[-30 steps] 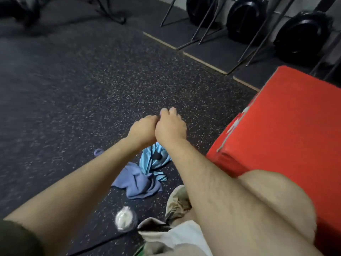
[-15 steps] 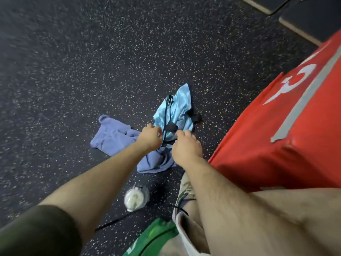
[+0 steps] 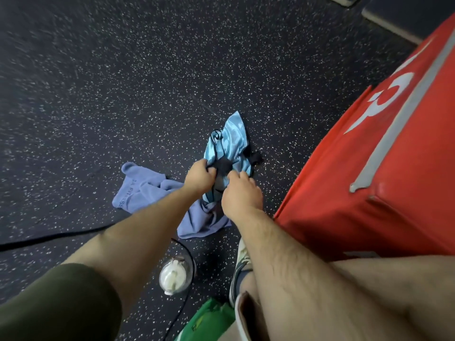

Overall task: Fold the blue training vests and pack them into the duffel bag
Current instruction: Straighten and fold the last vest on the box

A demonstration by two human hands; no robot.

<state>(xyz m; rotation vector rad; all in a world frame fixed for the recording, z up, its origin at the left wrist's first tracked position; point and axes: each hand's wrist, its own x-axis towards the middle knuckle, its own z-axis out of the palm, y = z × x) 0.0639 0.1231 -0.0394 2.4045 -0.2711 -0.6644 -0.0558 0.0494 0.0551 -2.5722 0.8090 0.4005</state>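
Head view: left hand (image 3: 199, 177) and right hand (image 3: 242, 198) hold the crumpled vest (image 3: 232, 141) on the floor (image 3: 123, 82). Their fingers (image 3: 240, 176) pinch its dark trim, probably to lift it open for folding.

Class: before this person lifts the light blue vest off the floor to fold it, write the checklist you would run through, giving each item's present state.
1. Left hand grips the light blue vest: ok.
2. Right hand has a firm hold too: cannot tell, its fingertips are hidden.
3. Vest free of the purple-blue cloth: not ok, it lies partly on it.
4. Bottle apart from the fabric: ok.
5. Duffel bag open and within reach: cannot tell, none identifiable in view.
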